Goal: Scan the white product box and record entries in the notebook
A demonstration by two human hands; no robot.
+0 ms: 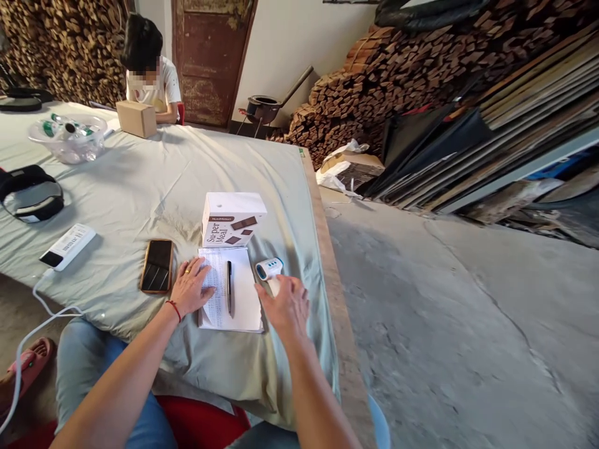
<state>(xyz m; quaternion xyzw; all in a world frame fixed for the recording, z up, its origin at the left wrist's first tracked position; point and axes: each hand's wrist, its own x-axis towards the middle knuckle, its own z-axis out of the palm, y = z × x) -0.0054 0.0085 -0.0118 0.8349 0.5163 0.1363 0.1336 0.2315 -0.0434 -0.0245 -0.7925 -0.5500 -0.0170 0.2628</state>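
Observation:
My left hand (189,290) lies with its fingers spread on the left side of a stack of paper (248,293), over small printed or written lines. A black and silver pen (229,289) rests lengthwise on the top sheet. To the right of the paper, my right hand (287,308) is around the handle of a white and blue handheld thermometer (268,268), whose head with small buttons points away to the left. Most of the handle is hidden by the fingers. Behind the paper stands a white "Super Meal" box (234,218). A phone in an orange-brown case (156,266) lies left of my left hand.
On the cloth-covered table (196,162) are a white power bank (68,246) with a cable, a black headband device (32,193) and a clear bowl of bottles (70,140). A person (152,87) sits behind a cardboard box (135,118). The table's right edge is close to my right arm.

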